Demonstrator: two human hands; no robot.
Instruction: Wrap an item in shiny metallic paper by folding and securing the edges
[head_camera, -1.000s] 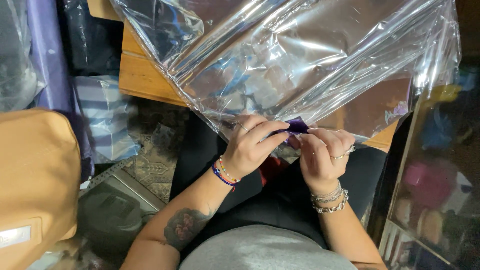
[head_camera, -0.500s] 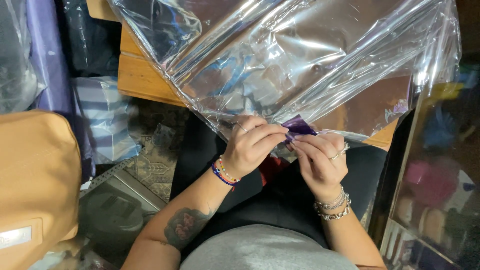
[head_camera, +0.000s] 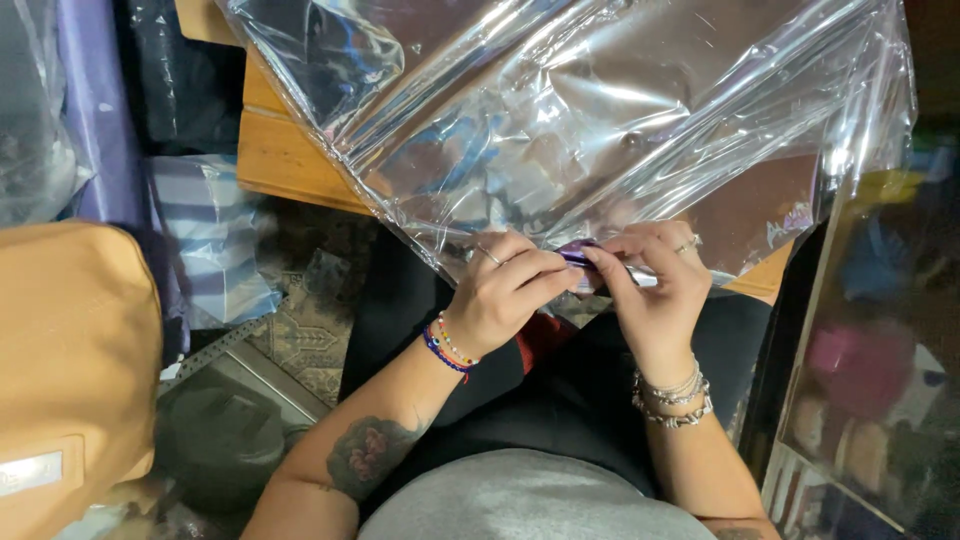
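Pinching a small purple piece (head_camera: 577, 252) from both sides, right at the near edge of the clear cellophane sheet (head_camera: 600, 120), just above the lap. Closing the left hand (head_camera: 500, 295) on it with thumb and curled fingers pressed together; meeting it from the other side with the right hand (head_camera: 650, 285), fingertips also pressed onto the piece, with a pale silvery end showing under them. Hard telling what the piece is, being mostly covered by the fingers.

Lying crumpled and glossy over the wooden bench (head_camera: 285, 160), spreading away from the hands and overhanging the near edge. Resting well off to the left: a striped blue cloth (head_camera: 215, 240), a length of purple fabric (head_camera: 95, 110) and a tan bag (head_camera: 70, 350).

Judging by the grip: working the purple piece against the sheet's edge, mid-step, with nothing released. Calling next, most likely, for a steady two-sided pinch and small finger movements, minding the slippery film sliding or creasing under the fingertips.
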